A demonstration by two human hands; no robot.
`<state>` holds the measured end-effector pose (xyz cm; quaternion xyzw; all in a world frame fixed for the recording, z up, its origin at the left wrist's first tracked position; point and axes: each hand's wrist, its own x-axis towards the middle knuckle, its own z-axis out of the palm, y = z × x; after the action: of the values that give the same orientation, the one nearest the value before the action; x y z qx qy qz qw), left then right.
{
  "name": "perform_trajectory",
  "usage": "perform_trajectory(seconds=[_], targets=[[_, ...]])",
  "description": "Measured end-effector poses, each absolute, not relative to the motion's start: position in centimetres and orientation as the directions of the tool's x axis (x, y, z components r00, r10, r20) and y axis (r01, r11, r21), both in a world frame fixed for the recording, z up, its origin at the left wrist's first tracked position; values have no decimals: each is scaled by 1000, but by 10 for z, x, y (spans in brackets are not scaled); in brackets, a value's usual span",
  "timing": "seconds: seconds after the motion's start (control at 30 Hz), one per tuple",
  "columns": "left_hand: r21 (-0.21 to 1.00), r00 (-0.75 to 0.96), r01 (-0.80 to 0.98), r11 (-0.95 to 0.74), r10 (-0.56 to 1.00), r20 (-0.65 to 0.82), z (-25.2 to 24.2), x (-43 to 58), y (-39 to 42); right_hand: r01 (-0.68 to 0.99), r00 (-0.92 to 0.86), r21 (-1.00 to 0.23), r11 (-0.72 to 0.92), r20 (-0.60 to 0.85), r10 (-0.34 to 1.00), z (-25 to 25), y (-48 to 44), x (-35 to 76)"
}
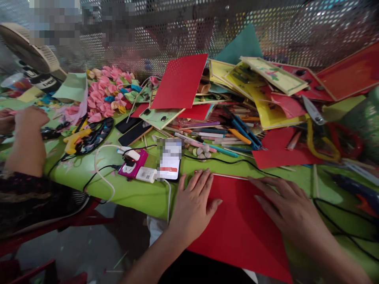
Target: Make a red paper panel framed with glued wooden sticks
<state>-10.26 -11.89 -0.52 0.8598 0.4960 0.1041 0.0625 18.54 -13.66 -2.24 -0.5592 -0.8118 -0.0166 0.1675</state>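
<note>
The fingers (199, 182) of my left hand (189, 207) lie straight and loosely spread, pressed flat on a large rectangular sheet of bright red paper (239, 225), with my thumb set apart on its surface. My right hand (288, 203) is open too, fingers reaching to the sheet's far right corner and thumb below them; neither hand is closed around anything. Between my two hands, a thin pale wooden stick (231, 176) runs along the sheet's far edge. The sheet lies on the bright green tabletop (142, 198), its near part reaching past the front edge towards me.

Just beyond my left hand is a phone with a lit screen (171, 162), beside a magenta power block (142, 158) with white plugs in it. A few grey pebbles (203, 152) sit past the phone, and a jumble of pens and markers (217, 136) stretches behind them. Over that pile leans another red sheet (180, 83). To my right are yellow-handled scissors (310, 136); well off to my left, a co-worker's bare forearm (28, 148) rests near pink folded-paper petals (100, 92).
</note>
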Motion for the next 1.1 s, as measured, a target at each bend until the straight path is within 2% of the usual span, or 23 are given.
perform_trajectory(seconds=[0.3, 0.5, 0.73, 0.97, 1.1], targets=[[266, 446, 844, -466, 885, 136, -6, -103, -118, 919, -313, -138, 369, 311, 897, -25, -138, 188], [274, 434, 845, -459, 888, 151, -5, -103, -118, 913, -301, -186, 362, 289, 909, -26, -138, 189], [301, 420, 845, -442, 897, 136, -6, -103, -119, 893, -341, -183, 411, 321, 884, -31, -137, 191], [289, 431, 845, -451, 893, 133, -6, -104, -121, 880, -393, -137, 454, 325, 860, -30, -136, 192], [290, 430, 847, -445, 895, 118, -6, -103, -122, 878, -385, -169, 448, 306, 871, -31, -136, 193]])
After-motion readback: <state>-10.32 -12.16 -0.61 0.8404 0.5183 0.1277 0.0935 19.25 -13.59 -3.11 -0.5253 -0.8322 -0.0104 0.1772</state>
